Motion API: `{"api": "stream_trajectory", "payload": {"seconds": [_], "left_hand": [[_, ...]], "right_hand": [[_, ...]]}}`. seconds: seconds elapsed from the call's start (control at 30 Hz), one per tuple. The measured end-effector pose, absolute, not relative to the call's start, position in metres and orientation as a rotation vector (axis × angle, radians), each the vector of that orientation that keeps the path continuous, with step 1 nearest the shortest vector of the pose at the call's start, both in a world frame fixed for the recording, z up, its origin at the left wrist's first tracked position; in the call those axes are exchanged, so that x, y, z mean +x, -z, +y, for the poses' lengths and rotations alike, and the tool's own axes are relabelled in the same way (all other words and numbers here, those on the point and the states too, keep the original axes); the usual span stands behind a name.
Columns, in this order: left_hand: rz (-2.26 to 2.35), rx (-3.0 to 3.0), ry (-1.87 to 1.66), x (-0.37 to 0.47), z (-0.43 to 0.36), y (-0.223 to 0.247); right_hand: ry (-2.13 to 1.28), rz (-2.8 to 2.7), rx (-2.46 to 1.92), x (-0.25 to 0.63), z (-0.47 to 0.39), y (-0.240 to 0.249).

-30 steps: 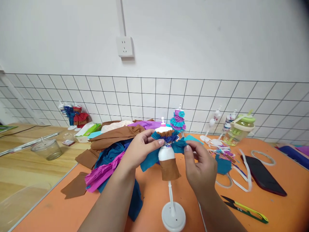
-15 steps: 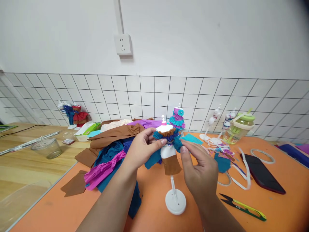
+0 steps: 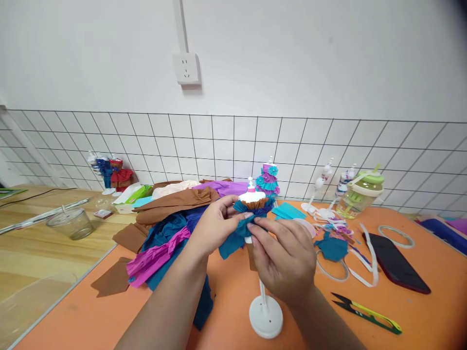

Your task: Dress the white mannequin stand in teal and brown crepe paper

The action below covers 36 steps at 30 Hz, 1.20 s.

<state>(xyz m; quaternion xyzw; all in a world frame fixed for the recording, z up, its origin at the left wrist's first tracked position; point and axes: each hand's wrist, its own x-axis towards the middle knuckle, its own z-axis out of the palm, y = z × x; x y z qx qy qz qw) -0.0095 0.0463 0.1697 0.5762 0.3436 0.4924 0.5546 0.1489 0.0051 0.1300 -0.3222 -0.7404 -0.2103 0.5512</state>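
A miniature white dress form (image 3: 252, 196) on a round white base (image 3: 266, 317) is in the middle, tilted a little. Brown, blue and teal crepe paper ruffles ring its upper part, and a brown piece shows lower down. My left hand (image 3: 219, 221) pinches the teal crepe paper (image 3: 233, 240) from the left side of the form. From the right, my right hand (image 3: 288, 253) presses fingertips and thumb on the same teal paper at the form's front. The form's waist is mostly hidden behind my right hand.
Crumpled crepe paper (image 3: 164, 238) is heaped at left. Yellow-handled thread snips (image 3: 368, 313), a phone (image 3: 396, 262), tape rings (image 3: 396, 236) and paper scraps lie at right. Behind stand a decorated purple-and-teal dress form (image 3: 268, 179), a green-lidded bottle (image 3: 361, 194) and a wire grid.
My right hand has moved left across the front of the dress form, bringing the teal paper round with it. The form has turned slightly. My left hand stays nearly in place.
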Motion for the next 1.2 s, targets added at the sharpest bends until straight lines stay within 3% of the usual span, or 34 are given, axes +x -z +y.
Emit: {"api": "stream_trajectory", "payload": {"seconds": [0.1, 0.23, 0.37, 0.43, 0.67, 1.07, 1.2], "left_hand": [[0.802, 1.353, -1.133, -0.009, 0.046, -0.17], [0.815, 1.37, -1.146, -0.009, 0.046, -0.169], [0.808, 1.383, -1.168, -0.011, 0.047, -0.167], [0.815, 1.402, -1.148, -0.011, 0.047, -0.166], [0.978, 1.631, -1.114, -0.016, 0.048, -0.166], [0.751, 1.529, -1.011, -0.012, 0.044, -0.167], [1.085, 1.766, -1.177, -0.012, 0.037, -0.17]], "right_hand": [[0.217, -1.57, -0.783, 0.151, 0.01, -0.128], [-0.418, -1.105, -0.889, 0.15, 0.021, -0.125], [-1.055, -1.201, -0.806, 0.153, 0.027, -0.129], [-1.219, -1.261, -0.737, 0.155, 0.027, -0.132], [-1.195, -1.339, -0.808, 0.162, 0.027, -0.132], [-1.012, -1.352, -0.978, 0.156, 0.029, -0.128], [-0.987, -1.195, -0.963, 0.161, 0.035, -0.125]]}}
